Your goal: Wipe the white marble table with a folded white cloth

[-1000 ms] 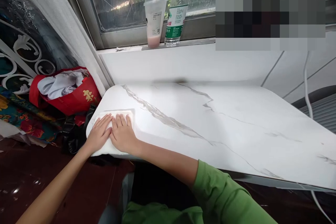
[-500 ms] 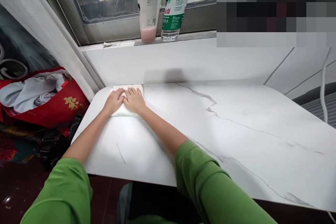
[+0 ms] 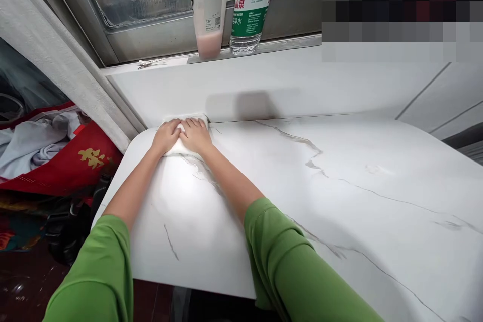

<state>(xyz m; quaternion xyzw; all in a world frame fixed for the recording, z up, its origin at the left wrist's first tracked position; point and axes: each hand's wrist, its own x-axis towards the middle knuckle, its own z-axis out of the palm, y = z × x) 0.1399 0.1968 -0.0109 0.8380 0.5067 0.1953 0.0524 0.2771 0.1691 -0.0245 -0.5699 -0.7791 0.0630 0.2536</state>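
Observation:
A white folded cloth [image 3: 177, 149] lies at the far left corner of the white marble table [image 3: 302, 196], up against the wall. My left hand [image 3: 166, 135] and my right hand [image 3: 195, 135] rest side by side on top of it, fingers stretched flat and pressing down. Most of the cloth is hidden under my hands. Both arms wear green sleeves.
A plastic cup with pink drink [image 3: 209, 7] and a water bottle with a green label [image 3: 249, 7] stand on the window sill above. A red bag with grey clothes [image 3: 56, 156] sits left of the table. A dark bag [image 3: 71, 226] lies on the floor.
Both hands have pushed the cloth from the table's near left edge away to the far left corner by the wall. The camera has leaned forward with them.

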